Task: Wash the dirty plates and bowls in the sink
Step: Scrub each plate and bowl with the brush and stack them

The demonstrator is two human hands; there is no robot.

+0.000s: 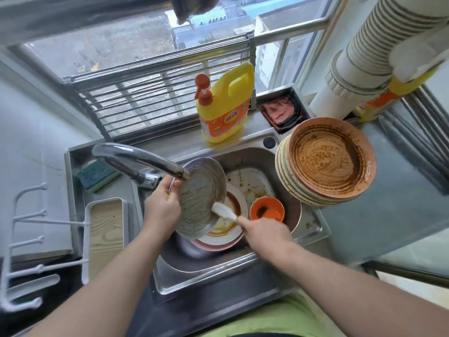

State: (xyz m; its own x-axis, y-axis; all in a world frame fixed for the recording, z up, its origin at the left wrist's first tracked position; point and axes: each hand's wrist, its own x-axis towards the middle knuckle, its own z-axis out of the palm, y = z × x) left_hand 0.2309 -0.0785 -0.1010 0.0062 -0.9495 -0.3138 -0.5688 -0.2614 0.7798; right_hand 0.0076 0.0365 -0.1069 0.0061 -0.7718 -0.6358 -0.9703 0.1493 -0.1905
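Tilted plate [200, 195] gripped by left hand [161, 205], right hand [263, 233] scrubbing it

A smeared plate [201, 195] is held tilted over the sink [218, 271] by the left hand [161, 205], while a white cloth [223, 211] is pressed to it by the right hand [263, 233]; dirty plates [328, 164] are stacked beside.

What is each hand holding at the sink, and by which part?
The left hand grips a tilted grey smeared plate by its left rim. The right hand pinches a white scrubbing tool by its near end.
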